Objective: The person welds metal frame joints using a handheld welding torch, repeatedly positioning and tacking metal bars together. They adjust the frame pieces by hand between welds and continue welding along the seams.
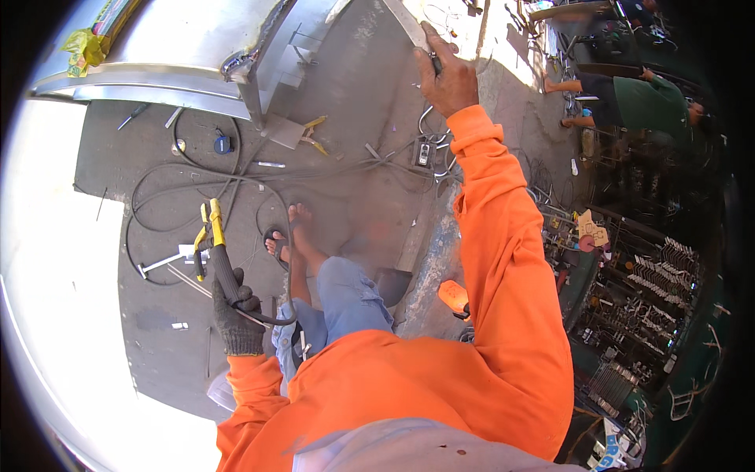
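Item 1: L hand (238,318), dark knit glove, closed round black-handled yellow electrode holder (218,232), above grey floor (338,110). Item 2: R hand (453,85), bare, at end of pale flat strip (407,23); grip: can't tell from my end. Status, my read: no arc showing, holder well apart from silver sheet-metal frame (169,92); amt. done/left unclear.
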Available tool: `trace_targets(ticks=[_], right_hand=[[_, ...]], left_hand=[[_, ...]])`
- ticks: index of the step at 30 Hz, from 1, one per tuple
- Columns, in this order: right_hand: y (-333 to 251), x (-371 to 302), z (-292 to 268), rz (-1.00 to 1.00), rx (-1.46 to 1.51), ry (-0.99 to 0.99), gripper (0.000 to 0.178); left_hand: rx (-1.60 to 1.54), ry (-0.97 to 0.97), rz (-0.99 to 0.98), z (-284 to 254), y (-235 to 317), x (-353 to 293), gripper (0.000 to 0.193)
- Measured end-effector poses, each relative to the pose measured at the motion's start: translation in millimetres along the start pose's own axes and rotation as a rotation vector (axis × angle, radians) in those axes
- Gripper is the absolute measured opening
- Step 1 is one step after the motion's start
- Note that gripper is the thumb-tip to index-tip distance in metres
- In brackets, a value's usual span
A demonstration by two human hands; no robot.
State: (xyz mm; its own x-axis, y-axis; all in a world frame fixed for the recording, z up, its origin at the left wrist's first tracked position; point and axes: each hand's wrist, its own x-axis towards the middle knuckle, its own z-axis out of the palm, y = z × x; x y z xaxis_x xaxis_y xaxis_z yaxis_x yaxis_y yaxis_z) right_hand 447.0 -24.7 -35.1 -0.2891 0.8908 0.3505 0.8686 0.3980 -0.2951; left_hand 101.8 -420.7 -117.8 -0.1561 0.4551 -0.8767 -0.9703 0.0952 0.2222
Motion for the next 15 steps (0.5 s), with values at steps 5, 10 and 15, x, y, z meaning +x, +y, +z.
trace_targets(ticks=[5,10,15], right_hand=[[7.1,-10.2,-8.9,0.080,-0.002,-0.046,0.046],[13.7,-10.4,-12.8,0.140,0.013,-0.051,0.046],[15.7,-12.2,-28.7,0.261,0.006,0.049,0.045]], left_hand=[[0.066,0.039,0.037,0.8,16.0,0.6,0.039],[0.130,0.064,0.061,-6.3,26.2,-6.3,0.037],[0.139,0.120,0.032,-18.3,20.9,-18.8,0.036]])
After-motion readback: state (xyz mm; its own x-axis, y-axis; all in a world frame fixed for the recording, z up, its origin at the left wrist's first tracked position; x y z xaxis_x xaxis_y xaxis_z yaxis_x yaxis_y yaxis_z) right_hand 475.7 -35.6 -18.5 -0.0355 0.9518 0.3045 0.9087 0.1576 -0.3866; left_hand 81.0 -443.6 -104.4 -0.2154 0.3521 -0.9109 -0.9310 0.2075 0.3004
